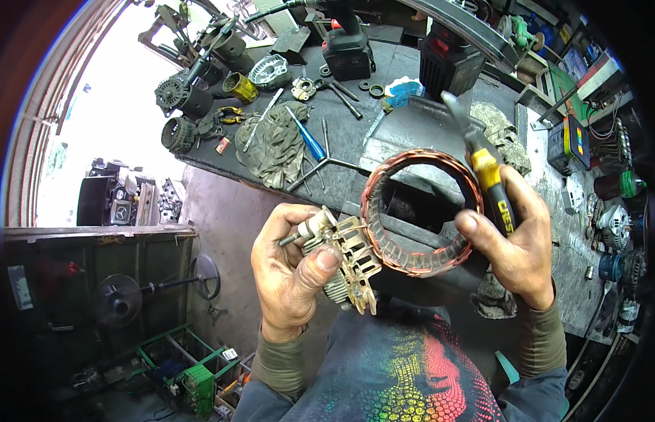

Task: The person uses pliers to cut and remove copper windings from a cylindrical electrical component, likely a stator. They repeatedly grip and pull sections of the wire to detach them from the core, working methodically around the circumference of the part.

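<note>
My left hand is closed around an alternator rectifier, a finned metal piece with a pale cylindrical part at its top. Copper leads at the rectifier's right side reach a stator ring with reddish windings and a dark, ribbed inner wall. My right hand grips a tool with a yellow and black handle; its metal end points up and is blurred, so its exact kind is unclear. The right thumb lies against the ring's right edge. Both parts are held up in front of my body, over the bench's near edge.
On the workbench lie a grey rag, a blue screwdriver, a three-armed wrench and pliers. Two battery-based power tools stand behind, including a black battery. Alternator parts sit far left; a floor fan stands lower left.
</note>
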`<action>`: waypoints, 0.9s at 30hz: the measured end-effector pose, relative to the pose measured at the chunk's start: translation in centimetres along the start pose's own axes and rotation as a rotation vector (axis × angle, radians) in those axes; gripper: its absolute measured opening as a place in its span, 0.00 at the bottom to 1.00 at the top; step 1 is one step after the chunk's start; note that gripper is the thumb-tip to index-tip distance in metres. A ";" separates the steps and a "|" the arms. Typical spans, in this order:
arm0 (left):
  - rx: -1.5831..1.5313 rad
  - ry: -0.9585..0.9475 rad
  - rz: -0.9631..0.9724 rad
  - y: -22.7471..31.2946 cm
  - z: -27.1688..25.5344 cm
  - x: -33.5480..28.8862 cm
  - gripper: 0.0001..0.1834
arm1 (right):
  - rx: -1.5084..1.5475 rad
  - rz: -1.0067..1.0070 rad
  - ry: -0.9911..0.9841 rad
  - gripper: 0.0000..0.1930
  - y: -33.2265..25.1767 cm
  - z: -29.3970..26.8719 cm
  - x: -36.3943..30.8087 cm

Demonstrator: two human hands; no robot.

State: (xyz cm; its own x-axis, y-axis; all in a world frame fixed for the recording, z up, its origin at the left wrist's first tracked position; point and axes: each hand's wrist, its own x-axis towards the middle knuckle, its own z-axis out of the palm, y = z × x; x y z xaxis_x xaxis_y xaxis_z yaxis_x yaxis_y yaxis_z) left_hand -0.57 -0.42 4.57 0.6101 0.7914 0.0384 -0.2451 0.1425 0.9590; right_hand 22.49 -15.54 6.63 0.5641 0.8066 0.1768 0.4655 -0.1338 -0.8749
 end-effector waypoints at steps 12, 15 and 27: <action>0.197 -0.029 -0.185 3.3 2.1 3.4 0.21 | -0.378 -0.461 -0.284 0.16 -2.2 -3.6 2.5; 0.409 0.008 -0.277 5.0 2.4 2.8 0.24 | -0.487 -0.497 -0.232 0.17 -1.6 -2.3 2.7; 0.206 0.027 -0.263 4.4 2.3 1.4 0.23 | -0.459 -0.428 -0.290 0.22 -0.6 -2.3 2.7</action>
State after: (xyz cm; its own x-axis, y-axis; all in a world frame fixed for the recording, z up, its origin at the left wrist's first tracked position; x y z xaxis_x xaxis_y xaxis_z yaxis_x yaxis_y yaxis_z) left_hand 0.97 -0.05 9.53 0.6110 0.7595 -0.2230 0.0772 0.2232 0.9717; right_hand 25.31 -14.60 8.69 0.0910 0.9555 0.2805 0.8842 0.0520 -0.4642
